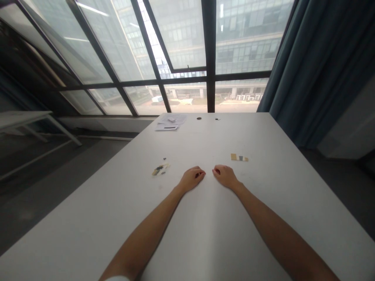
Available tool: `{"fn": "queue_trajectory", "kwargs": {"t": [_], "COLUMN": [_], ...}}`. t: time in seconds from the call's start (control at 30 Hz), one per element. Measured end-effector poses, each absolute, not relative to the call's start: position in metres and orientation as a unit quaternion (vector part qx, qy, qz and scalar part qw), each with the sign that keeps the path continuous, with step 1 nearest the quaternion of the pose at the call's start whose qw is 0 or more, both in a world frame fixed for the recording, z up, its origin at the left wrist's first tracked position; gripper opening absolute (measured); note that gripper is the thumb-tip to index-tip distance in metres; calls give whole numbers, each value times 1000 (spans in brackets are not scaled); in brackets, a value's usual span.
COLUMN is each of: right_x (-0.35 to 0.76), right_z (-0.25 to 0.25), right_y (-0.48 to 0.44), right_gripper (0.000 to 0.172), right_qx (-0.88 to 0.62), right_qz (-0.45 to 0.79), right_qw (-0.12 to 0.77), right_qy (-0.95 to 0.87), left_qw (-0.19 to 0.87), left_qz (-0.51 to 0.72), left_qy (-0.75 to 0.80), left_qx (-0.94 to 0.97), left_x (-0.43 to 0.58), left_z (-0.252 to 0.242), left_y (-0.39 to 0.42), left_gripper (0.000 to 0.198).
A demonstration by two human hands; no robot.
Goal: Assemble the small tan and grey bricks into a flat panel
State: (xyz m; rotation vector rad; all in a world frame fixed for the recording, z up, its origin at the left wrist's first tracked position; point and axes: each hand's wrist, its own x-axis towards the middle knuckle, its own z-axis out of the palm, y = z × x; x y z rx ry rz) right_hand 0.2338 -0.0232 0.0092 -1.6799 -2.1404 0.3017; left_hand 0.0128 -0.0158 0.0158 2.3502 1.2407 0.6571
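My left hand [192, 178] rests on the white table [202, 222], its fingers curled loosely closed with nothing visible in them. Across a small gap, my right hand [225, 176] lies on the same surface, also curled closed; I see nothing held there. Left of my left hand is a small loose pile of flat pieces [159, 169], tan, pale and dark grey, with one tiny dark piece [164, 159] just beyond it. Beyond my right hand and to its right, a short row of flat tan, pale and grey pieces [239, 157] lies on the table. Neither hand touches these pieces.
Papers [167, 124] with a dark strip lie at the table's far left corner. A dark round disc [199, 118] and a smaller dark item [216, 119] are near the far edge. Windows stand behind, a blue curtain [310, 70] hangs right, and another table [26, 117] stands left.
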Motion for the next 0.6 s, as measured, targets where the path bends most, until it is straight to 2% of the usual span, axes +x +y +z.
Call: {"fn": "queue_trajectory", "kwargs": {"t": [0.6], "right_x": [235], "right_z": [3], "right_y": [-20], "right_gripper": [30], "right_qx": [-593], "right_qz": [102], "right_qw": [210], "right_qy": [-771], "left_qw": [214], "left_qz": [250], "left_qy": [434], "left_qx": [839], "left_x": [11], "left_z": [20], "left_y": [-15], "left_gripper": [31]}}
